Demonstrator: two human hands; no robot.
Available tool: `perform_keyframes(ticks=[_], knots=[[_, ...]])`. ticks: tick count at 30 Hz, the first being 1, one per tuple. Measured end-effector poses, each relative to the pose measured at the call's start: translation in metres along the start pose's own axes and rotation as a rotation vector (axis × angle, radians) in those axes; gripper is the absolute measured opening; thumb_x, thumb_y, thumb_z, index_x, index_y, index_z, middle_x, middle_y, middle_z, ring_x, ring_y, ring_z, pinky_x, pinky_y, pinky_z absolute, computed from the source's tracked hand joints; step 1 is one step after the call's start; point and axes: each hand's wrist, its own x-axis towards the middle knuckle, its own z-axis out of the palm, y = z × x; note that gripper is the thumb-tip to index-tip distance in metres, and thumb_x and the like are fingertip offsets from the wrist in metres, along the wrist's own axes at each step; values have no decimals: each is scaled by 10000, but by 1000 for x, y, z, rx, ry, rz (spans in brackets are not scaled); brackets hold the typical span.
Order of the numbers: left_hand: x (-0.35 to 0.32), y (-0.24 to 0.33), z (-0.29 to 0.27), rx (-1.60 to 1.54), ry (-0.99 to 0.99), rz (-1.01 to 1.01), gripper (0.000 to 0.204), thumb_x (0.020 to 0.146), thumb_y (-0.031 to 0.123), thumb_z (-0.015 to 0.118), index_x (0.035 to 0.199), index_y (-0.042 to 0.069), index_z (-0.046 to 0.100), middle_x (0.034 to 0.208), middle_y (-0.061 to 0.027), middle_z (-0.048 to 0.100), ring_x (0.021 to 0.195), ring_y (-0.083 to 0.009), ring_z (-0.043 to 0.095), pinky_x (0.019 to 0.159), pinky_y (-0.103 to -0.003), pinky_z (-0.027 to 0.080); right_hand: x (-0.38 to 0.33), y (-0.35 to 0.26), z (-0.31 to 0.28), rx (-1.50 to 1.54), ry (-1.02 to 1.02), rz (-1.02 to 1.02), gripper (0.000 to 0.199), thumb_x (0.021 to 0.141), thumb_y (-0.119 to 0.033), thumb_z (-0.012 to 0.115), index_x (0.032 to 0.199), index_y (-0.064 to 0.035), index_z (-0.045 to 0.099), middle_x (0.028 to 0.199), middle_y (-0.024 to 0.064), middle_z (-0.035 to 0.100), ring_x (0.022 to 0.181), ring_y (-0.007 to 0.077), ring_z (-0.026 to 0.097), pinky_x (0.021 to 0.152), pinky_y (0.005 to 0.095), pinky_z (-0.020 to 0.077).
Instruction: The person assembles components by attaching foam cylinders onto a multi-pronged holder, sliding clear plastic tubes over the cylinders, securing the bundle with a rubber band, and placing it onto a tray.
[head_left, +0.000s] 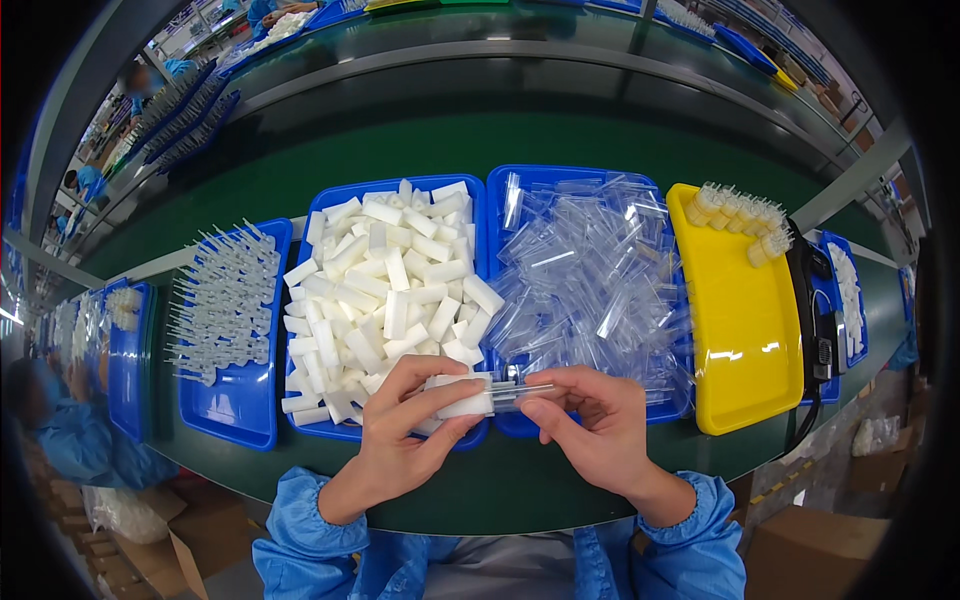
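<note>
Far left on the green bench (560, 480): a narrow blue tray (128, 370), partly out of view, contents too blurred to tell. Next to it, a blue tray (245, 405) carrying rows of clear pointed tips (215, 305), lying on their sides.

Centre-left: a blue tray (322, 210) heaped with white foam blocks (385, 280), loose and unsorted.

Your left hand (405, 425) sits over the near rim of that tray. Fingers and thumb are closed around one white foam piece (462, 397); the piece lies crosswise, its right end projecting out of your grip toward the other hand.

Your right hand (590, 420) is just beside it, thumb and fingertips pinched on a clear plastic tube (520, 392). The tube lies horizontal between the two hands, its left end meeting the foam piece's right end. Whether it has entered the foam or only touches it cannot be told.

Behind your right hand: a blue tray (497, 190) piled with clear plastic tubes (595, 270).

Right of that: a yellow tray (745, 330), mostly bare, with a cluster of small ribbed pale pieces (745, 215) at its far end. A black cable (815, 400) runs beside it.

Far right: another blue tray (858, 310) holding white pieces.
</note>
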Motion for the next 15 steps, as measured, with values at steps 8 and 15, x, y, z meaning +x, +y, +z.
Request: perform_keyframes(ticks=[8,15], knots=[[3,4,-1,-16,22,-18,346,775,-1,806,1101,3,689,1122,-142,641,1012,-263,662,857,-330,528,0,-1,0,18,10,-41,253,885,-30,755,1123,36,699,885,107,748,716,75,682,616,208,546],[0,4,-1,-29,30,-56,304,788,-14,787,1079,10,702,1130,-142,630,1014,-258,660,850,-328,524,-1,0,2,-56,29,-78,243,870,-26,766,1097,38,706,882,121,756,726,83,696,654,218,548]])
